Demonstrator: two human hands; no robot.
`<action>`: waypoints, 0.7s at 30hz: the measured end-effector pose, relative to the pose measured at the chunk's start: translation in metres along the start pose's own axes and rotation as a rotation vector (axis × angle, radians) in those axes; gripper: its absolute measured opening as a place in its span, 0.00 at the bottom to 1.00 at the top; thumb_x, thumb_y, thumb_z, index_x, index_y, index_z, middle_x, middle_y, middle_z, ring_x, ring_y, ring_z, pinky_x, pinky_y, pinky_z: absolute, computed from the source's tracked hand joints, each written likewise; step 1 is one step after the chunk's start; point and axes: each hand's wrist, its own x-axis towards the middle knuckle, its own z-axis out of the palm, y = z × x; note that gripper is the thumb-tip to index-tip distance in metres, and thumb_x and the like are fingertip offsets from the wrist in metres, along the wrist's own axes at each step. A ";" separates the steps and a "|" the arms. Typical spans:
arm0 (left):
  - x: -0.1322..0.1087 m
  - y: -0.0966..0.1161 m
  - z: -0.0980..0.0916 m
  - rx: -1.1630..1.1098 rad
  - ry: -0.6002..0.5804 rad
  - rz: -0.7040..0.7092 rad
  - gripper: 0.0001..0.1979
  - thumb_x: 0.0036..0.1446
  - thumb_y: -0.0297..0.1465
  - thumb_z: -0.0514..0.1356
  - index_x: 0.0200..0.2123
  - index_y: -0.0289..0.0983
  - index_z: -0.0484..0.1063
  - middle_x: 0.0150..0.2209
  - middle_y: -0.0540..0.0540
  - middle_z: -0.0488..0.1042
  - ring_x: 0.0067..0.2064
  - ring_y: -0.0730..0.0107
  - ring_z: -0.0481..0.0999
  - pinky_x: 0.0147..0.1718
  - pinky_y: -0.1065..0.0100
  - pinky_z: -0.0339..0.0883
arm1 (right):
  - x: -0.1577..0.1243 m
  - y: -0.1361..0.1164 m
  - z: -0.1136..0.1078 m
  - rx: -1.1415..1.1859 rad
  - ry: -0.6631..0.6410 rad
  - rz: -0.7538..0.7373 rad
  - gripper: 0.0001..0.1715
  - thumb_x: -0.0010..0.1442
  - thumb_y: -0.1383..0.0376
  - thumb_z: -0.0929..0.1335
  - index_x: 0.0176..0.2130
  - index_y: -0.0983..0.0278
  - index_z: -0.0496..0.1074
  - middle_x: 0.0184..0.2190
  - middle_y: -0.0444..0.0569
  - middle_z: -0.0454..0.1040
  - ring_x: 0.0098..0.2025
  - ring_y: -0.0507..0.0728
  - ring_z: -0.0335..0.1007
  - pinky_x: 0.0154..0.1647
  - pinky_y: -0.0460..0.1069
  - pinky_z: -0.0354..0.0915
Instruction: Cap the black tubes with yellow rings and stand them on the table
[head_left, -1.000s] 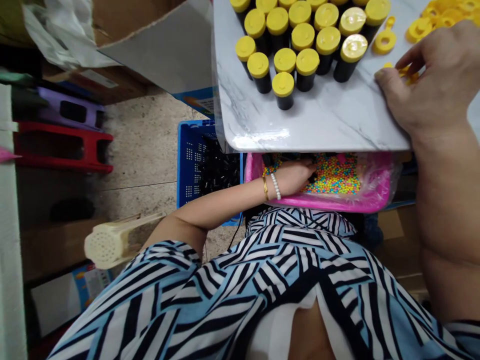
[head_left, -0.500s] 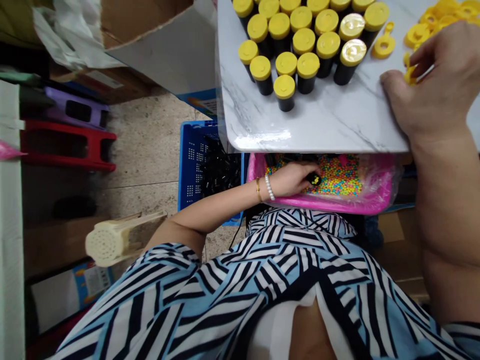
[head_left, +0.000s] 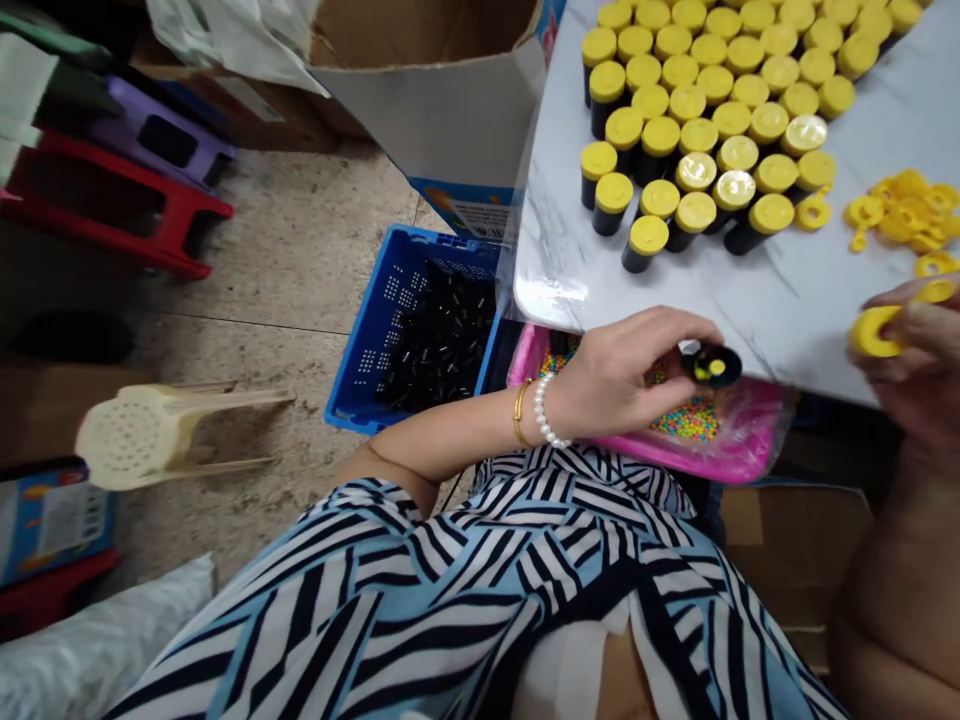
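Fingers [head_left: 660, 332] of left hand [head_left: 615, 375] wrapped round black vial [head_left: 711, 367], lifted bead-filled from pink tray [head_left: 739, 465] to near edge of table [head_left: 787, 290]. Right hand [head_left: 926, 370] raised too, pinching yellow cap [head_left: 870, 332] well right of it; not capped yet.

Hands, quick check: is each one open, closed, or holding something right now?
Left hand: closed on a black tube, over the pink tray.
Right hand: closed, pinching a yellow cap at the table edge.

Left hand [head_left: 615, 375] curled shut, right hand [head_left: 922, 370] fingers pinching
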 end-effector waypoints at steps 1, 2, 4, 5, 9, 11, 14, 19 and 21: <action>0.008 -0.001 0.002 0.065 0.040 -0.026 0.15 0.65 0.27 0.59 0.54 0.36 0.73 0.51 0.43 0.80 0.44 0.73 0.81 0.48 0.68 0.76 | -0.003 -0.008 0.016 0.149 -0.064 0.099 0.23 0.44 0.52 0.82 0.32 0.62 0.75 0.22 0.45 0.70 0.21 0.50 0.65 0.25 0.49 0.63; 0.016 -0.004 0.005 0.122 0.062 -0.053 0.15 0.64 0.27 0.60 0.53 0.36 0.73 0.50 0.43 0.80 0.44 0.72 0.81 0.47 0.69 0.75 | -0.005 -0.013 0.030 0.265 -0.134 0.193 0.24 0.41 0.54 0.83 0.32 0.62 0.75 0.22 0.45 0.71 0.21 0.51 0.67 0.24 0.48 0.63; 0.029 -0.012 0.010 0.196 0.060 -0.098 0.13 0.63 0.27 0.62 0.51 0.34 0.74 0.46 0.44 0.81 0.45 0.70 0.81 0.47 0.69 0.74 | -0.004 -0.018 0.054 0.364 -0.231 0.307 0.25 0.39 0.57 0.84 0.32 0.63 0.75 0.22 0.45 0.72 0.21 0.51 0.68 0.23 0.45 0.64; 0.033 -0.016 0.012 0.211 0.046 -0.111 0.12 0.63 0.27 0.63 0.49 0.34 0.75 0.44 0.44 0.81 0.46 0.69 0.81 0.47 0.68 0.73 | -0.003 -0.018 0.062 0.367 -0.255 0.322 0.23 0.40 0.58 0.83 0.32 0.64 0.75 0.21 0.45 0.73 0.21 0.50 0.68 0.23 0.44 0.65; 0.037 -0.019 0.012 0.206 0.025 -0.112 0.11 0.63 0.28 0.64 0.49 0.34 0.76 0.43 0.45 0.80 0.47 0.68 0.79 0.47 0.69 0.72 | 0.007 -0.014 0.072 0.310 -0.256 0.305 0.20 0.45 0.61 0.82 0.31 0.67 0.75 0.21 0.47 0.73 0.21 0.48 0.69 0.23 0.41 0.65; 0.034 -0.017 0.011 0.203 0.042 -0.109 0.12 0.63 0.28 0.64 0.50 0.33 0.76 0.43 0.45 0.79 0.47 0.68 0.79 0.46 0.69 0.72 | 0.010 -0.014 0.072 0.268 -0.252 0.317 0.20 0.45 0.61 0.82 0.31 0.67 0.74 0.21 0.47 0.74 0.21 0.49 0.70 0.24 0.42 0.67; 0.033 -0.016 0.011 0.212 0.046 -0.129 0.12 0.64 0.29 0.64 0.50 0.34 0.77 0.44 0.44 0.79 0.47 0.68 0.79 0.45 0.69 0.72 | 0.011 -0.015 0.073 0.235 -0.234 0.319 0.20 0.45 0.61 0.82 0.30 0.66 0.74 0.23 0.48 0.75 0.21 0.50 0.71 0.24 0.42 0.69; 0.035 -0.014 0.011 0.194 0.005 -0.147 0.11 0.64 0.30 0.64 0.49 0.34 0.77 0.39 0.45 0.81 0.42 0.68 0.80 0.43 0.68 0.71 | 0.005 -0.017 0.078 0.227 -0.164 0.297 0.18 0.47 0.61 0.82 0.31 0.65 0.74 0.22 0.46 0.75 0.21 0.49 0.71 0.24 0.41 0.69; 0.038 -0.012 0.008 0.151 -0.009 -0.173 0.10 0.64 0.30 0.64 0.47 0.34 0.78 0.35 0.47 0.81 0.38 0.69 0.80 0.40 0.68 0.70 | 0.002 -0.017 0.079 0.215 -0.160 0.291 0.18 0.47 0.61 0.82 0.32 0.65 0.74 0.24 0.46 0.76 0.21 0.48 0.71 0.24 0.40 0.69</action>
